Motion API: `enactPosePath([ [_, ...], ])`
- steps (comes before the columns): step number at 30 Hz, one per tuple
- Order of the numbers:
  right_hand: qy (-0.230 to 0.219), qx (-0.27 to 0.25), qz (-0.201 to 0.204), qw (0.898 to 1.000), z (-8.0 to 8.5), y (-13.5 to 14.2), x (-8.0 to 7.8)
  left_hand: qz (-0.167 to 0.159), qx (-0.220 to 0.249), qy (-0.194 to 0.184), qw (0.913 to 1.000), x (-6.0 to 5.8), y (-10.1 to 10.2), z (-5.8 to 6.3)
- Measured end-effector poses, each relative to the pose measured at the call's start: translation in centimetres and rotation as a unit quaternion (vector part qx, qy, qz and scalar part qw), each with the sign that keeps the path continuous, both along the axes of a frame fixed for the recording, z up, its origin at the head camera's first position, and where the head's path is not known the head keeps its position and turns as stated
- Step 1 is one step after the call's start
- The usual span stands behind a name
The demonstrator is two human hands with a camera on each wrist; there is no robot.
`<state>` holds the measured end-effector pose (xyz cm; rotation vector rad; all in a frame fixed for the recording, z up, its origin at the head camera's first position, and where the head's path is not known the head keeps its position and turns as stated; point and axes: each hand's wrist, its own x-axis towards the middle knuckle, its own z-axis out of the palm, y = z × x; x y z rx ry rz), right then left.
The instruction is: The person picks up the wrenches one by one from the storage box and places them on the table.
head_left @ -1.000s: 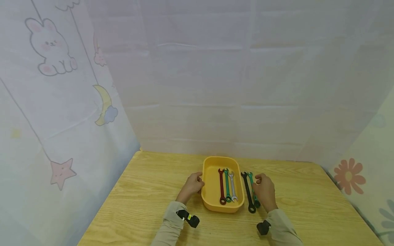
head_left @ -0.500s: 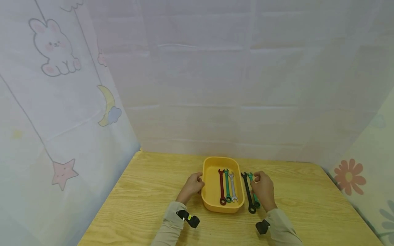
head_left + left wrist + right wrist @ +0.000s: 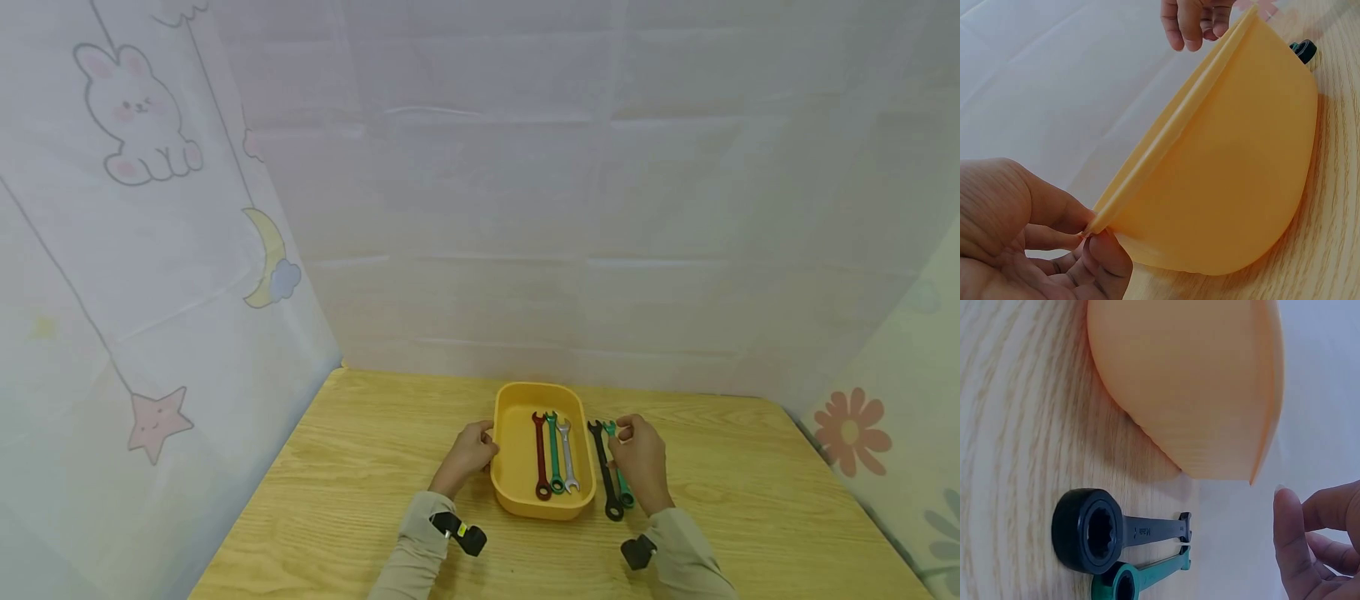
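My left hand (image 3: 467, 450) pinches the rim of a yellow plastic tray (image 3: 513, 467) between thumb and fingers; the left wrist view shows this grip on the tray's edge (image 3: 1147, 159) closely. Inside the tray lie a red wrench (image 3: 541, 458), a green wrench (image 3: 554, 457) and a silver wrench (image 3: 567, 457), side by side. To the tray's right, a black wrench (image 3: 604, 468) and a second green wrench (image 3: 624, 486) rest on the table. Above that green wrench hovers my right hand (image 3: 641, 458), its fingers loosely bent and holding nothing. In the right wrist view those fingers (image 3: 1291, 534) are apart from both wrenches.
The wooden table (image 3: 360, 467) reaches back to a pale cloth backdrop (image 3: 480, 208). Printed cloth hangs on both sides, with a rabbit (image 3: 138, 117) on the left and a red flower (image 3: 851, 429) on the right. Small black devices are strapped to both wrists.
My right hand has drifted slightly left and away from me, over the outer green wrench. The left hand, tray and wrenches stay in place.
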<state>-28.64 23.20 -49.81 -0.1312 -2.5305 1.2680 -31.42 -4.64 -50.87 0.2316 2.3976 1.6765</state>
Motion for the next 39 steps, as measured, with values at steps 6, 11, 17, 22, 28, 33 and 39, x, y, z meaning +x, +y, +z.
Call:
enactPosePath([
  [6,-0.001,-0.008,-0.004,1.000,0.2,-0.2,0.0,-0.001,0.000,0.000,1.0000,0.1,0.0,0.1],
  [11,0.004,-0.007,-0.005,1.000,0.4,-0.4,0.1,0.000,0.002,-0.001,1.0000,0.1,0.0,0.0],
  [17,0.004,-0.011,-0.005,1.000,0.7,-0.7,0.1,0.001,0.003,0.000,1.0000,0.1,0.0,0.2],
  [22,0.003,-0.014,0.000,1.000,1.0,-0.8,0.2,0.000,0.003,-0.001,1.0000,0.1,0.0,0.2],
  [28,0.001,-0.017,0.001,1.000,1.1,-1.2,0.3,-0.003,0.006,-0.001,1.0000,0.1,0.0,0.0],
  [33,-0.001,-0.016,-0.005,1.000,1.2,-1.4,0.1,-0.001,0.005,0.001,1.0000,0.1,0.0,0.1],
  [39,0.002,-0.010,0.002,1.000,1.0,-1.6,0.0,-0.002,0.007,-0.005,1.0000,0.3,-0.1,0.1],
])
